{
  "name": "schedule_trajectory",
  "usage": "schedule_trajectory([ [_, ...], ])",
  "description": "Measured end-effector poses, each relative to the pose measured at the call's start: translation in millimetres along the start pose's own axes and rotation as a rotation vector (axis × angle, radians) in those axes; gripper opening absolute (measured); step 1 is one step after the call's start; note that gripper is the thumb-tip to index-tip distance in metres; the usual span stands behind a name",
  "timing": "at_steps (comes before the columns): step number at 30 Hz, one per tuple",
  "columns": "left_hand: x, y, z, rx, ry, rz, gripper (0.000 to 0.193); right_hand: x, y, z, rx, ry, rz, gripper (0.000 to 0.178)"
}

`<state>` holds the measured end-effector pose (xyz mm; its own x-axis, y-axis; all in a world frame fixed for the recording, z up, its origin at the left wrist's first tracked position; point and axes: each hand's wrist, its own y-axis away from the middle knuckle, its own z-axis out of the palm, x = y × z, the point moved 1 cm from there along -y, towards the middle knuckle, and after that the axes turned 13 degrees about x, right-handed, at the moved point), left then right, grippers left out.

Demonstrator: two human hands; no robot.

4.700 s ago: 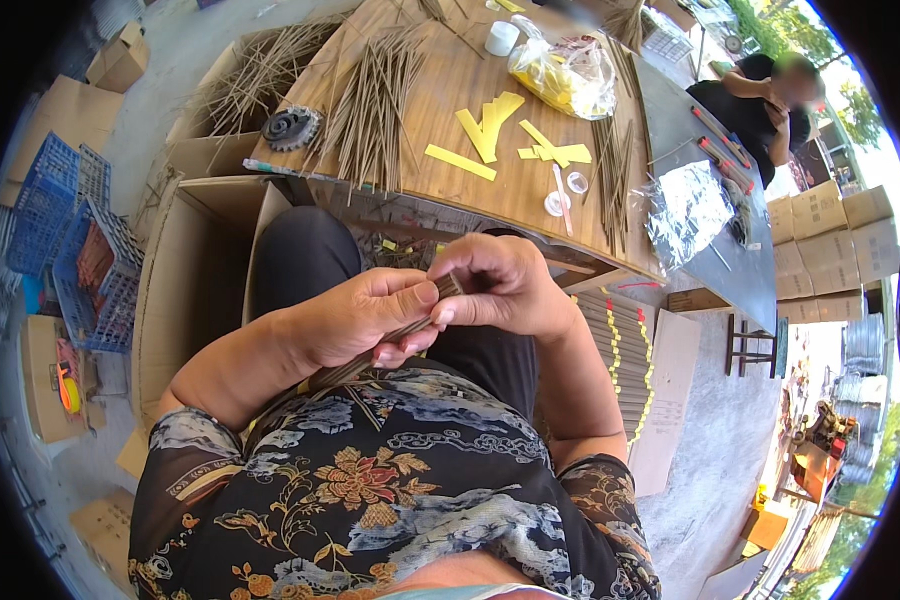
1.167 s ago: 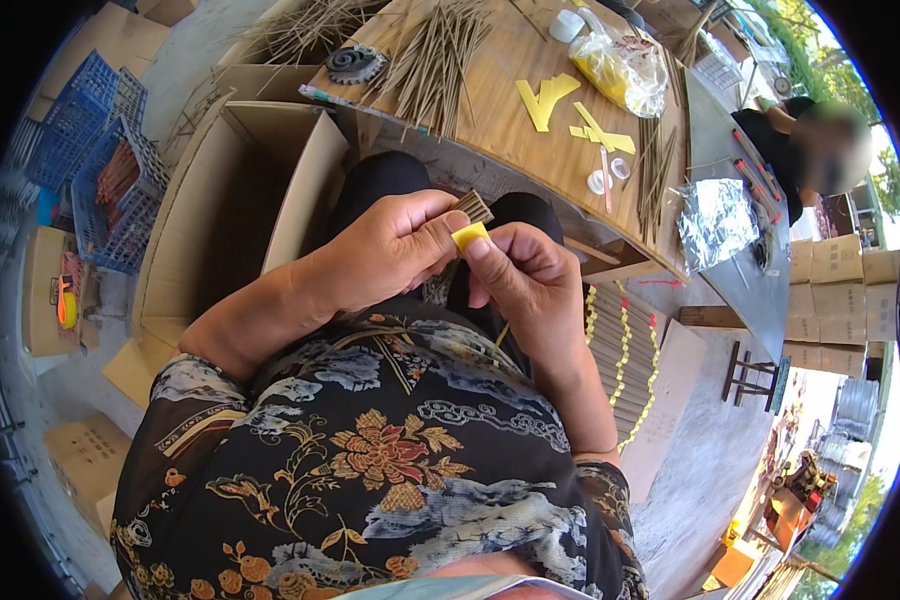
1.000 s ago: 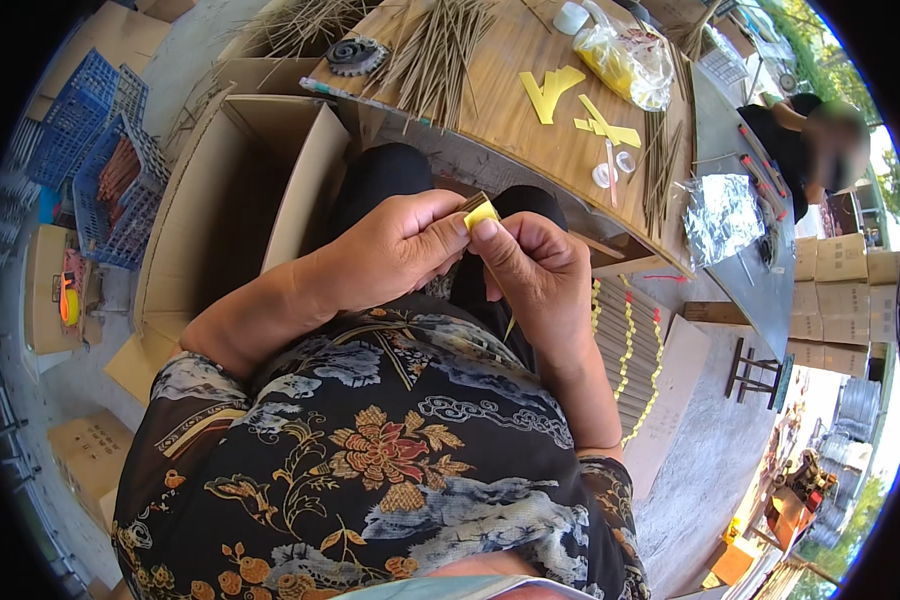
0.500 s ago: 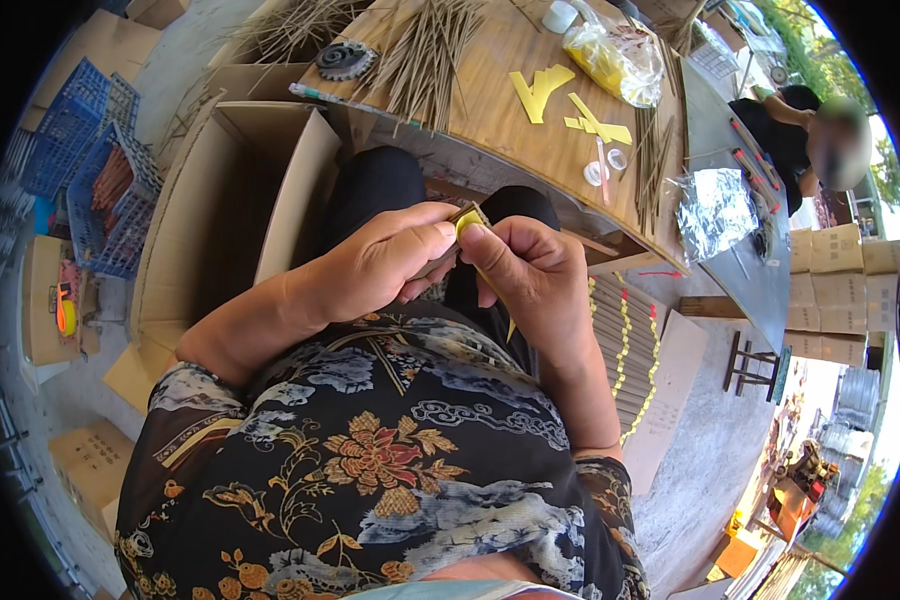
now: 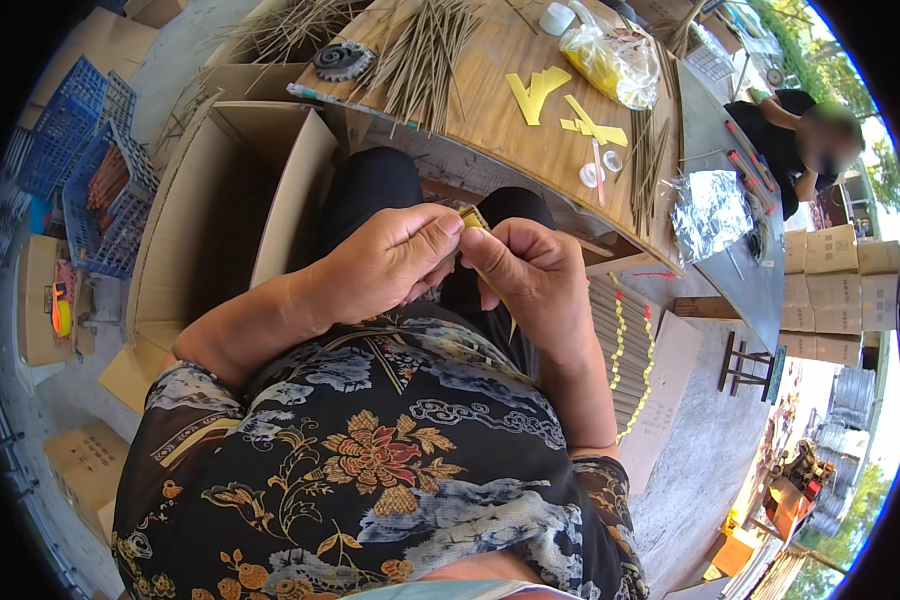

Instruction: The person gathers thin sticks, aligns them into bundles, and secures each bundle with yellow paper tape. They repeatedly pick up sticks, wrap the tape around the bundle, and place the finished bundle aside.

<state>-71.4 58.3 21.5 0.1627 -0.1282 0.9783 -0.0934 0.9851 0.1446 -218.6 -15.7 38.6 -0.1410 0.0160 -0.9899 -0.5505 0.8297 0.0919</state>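
From where I stand, the bundle of thin brown sticks [image 5: 471, 211] is up in front of the person's lap, only its end peeping out between the two thumbs, with a yellow strip [image 5: 472, 220] against it. It looks light: stiff along its length, though any single stick could probably snap, and loose ones might slide lengthwise. I'd grip it all round, close behind the end, and pinch the strip flat, since it seems thin, soft and easily creased.

The left hand [image 5: 395, 255] is curled closed around the bundle, thumb on top; the rest of the bundle is hidden. The right hand [image 5: 532, 265] pinches the strip between thumb and forefinger, its other fingers bent, a yellow tail dangling below.

Beyond the knees, the desk [image 5: 510, 140] carries loose sticks [image 5: 425, 65], more yellow pieces [image 5: 536, 93] and a clear plastic bag [image 5: 615, 65]. An open carton [image 5: 205, 220] stands to the left.
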Motion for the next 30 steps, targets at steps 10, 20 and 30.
schedule_trajectory([
  [10, 7.1, 3.3, 2.8, -0.009, 0.101, -0.066, 0.034, 14.1, -5.2, -1.4, -0.027, -0.089, -0.141, 0.028],
  [20, -0.4, 3.1, 5.0, 0.150, -0.103, 0.064, 0.035, 25.1, -20.7, -2.4, 0.402, 0.293, -0.548, 0.025],
  [30, -6.7, 9.2, 16.4, 0.228, -0.307, 0.269, 0.040, 18.3, 7.7, -0.7, 0.140, 0.016, -0.117, 0.022],
])
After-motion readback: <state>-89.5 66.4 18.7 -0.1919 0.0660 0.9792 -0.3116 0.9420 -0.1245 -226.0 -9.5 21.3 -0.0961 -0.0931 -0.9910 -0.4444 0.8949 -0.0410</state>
